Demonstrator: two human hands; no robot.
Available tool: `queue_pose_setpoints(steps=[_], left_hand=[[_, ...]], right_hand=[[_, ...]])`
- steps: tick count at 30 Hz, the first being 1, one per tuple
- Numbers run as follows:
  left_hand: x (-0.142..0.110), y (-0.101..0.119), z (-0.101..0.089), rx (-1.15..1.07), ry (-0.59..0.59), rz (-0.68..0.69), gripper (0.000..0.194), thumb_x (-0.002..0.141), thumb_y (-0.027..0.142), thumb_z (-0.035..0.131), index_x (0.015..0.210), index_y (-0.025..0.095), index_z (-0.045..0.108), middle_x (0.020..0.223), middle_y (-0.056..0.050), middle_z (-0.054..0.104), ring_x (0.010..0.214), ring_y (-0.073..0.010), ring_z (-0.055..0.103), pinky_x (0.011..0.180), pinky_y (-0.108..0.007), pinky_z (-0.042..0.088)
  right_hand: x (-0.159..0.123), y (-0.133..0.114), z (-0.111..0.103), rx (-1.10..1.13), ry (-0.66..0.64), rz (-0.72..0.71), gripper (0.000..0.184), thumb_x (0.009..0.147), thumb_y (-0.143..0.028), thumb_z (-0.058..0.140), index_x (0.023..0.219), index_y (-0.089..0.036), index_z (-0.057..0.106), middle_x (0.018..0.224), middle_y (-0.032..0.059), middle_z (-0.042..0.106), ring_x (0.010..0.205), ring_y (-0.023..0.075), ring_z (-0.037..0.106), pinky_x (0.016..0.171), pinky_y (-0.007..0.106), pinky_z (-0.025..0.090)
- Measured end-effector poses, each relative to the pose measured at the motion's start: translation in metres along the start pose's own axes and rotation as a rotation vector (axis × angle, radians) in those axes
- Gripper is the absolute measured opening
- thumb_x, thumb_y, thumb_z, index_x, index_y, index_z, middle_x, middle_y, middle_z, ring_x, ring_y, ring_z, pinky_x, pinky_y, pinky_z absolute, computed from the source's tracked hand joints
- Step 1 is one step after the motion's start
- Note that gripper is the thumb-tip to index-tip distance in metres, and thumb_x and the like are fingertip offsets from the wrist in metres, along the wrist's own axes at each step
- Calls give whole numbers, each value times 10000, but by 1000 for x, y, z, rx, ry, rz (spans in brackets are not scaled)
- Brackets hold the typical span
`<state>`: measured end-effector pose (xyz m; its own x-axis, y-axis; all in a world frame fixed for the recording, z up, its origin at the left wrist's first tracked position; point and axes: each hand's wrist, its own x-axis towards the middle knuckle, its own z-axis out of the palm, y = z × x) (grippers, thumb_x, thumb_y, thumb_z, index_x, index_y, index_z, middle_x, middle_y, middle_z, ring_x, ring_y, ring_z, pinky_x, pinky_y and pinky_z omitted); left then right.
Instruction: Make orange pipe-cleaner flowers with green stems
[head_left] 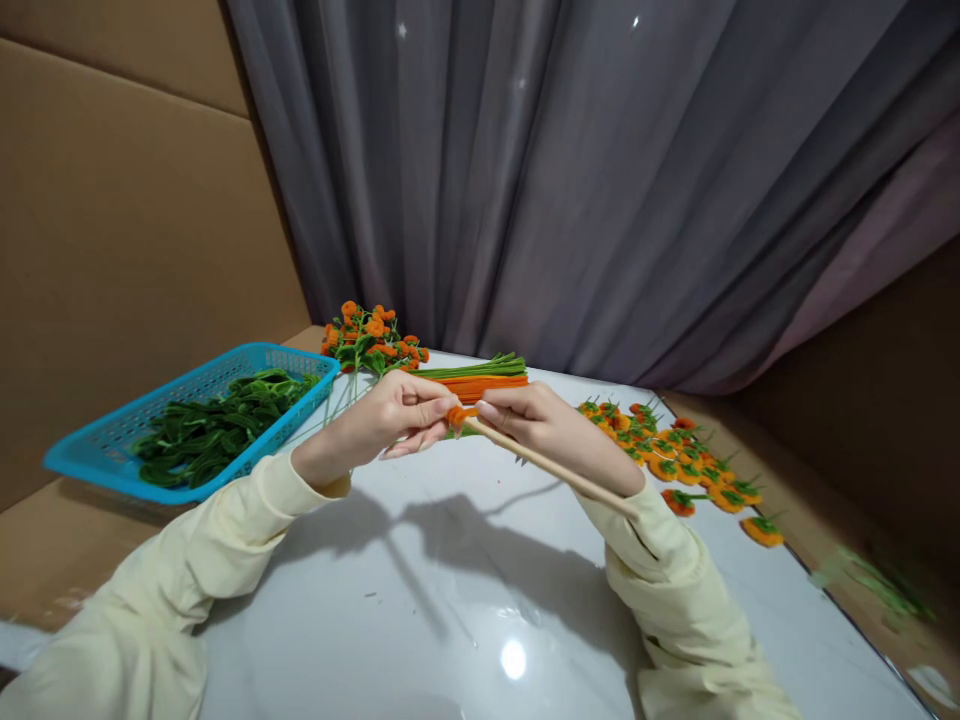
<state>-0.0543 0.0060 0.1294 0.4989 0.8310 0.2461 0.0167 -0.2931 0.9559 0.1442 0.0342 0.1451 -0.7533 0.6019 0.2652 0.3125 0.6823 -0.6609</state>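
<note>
My left hand (409,412) pinches a small piece of orange pipe cleaner (459,416) between thumb and fingertips. A thin wooden stick (574,477) has its far end at that orange piece, and the rest slants back along the underside of my right wrist. My right hand (534,412) is closed around the stick near this end, its fingertips close to the orange piece. The orange seems to wrap around the stick's tip, but the fingers partly cover it. Behind my hands lie straight orange pipe cleaners (487,382) and green pipe cleaners (480,367) in bundles.
A blue plastic basket (79,452) holding green fuzzy leaves (217,425) stands at the left. Orange flowers with stems (375,328) are heaped at the back. Several orange-yellow flower heads (664,467) lie on the right of the white table (420,620). A grey curtain (480,180) hangs behind.
</note>
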Motion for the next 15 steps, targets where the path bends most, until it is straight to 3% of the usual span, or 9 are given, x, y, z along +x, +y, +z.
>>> queue_pose_setpoints(steps=[4, 10, 15], left_hand=[[3, -8, 9, 92, 204, 136, 355, 870, 399, 518, 645, 125, 550, 423, 53, 465, 266, -11, 304, 282, -140, 228], [5, -27, 14, 618, 509, 633, 193, 906, 254, 473, 813, 143, 600, 448, 52, 535, 321, -44, 447, 368, -145, 374], [6, -39, 6, 1093, 660, 895, 141, 895, 184, 474, 922, 157, 610, 604, 4, 674, 504, -82, 614, 481, -156, 436]], right_hand=[[4, 6, 10, 155, 18, 39, 385, 915, -390, 363, 612, -166, 441, 455, -48, 427, 409, 64, 382, 440, 193, 302], [9, 6, 23, 492, 18, 153, 262, 885, -239, 386, 643, -163, 453, 433, -55, 425, 374, 55, 376, 380, 167, 241], [12, 7, 23, 776, -177, 260, 268, 877, -206, 360, 631, -159, 454, 373, -55, 418, 308, 41, 217, 322, 169, 133]])
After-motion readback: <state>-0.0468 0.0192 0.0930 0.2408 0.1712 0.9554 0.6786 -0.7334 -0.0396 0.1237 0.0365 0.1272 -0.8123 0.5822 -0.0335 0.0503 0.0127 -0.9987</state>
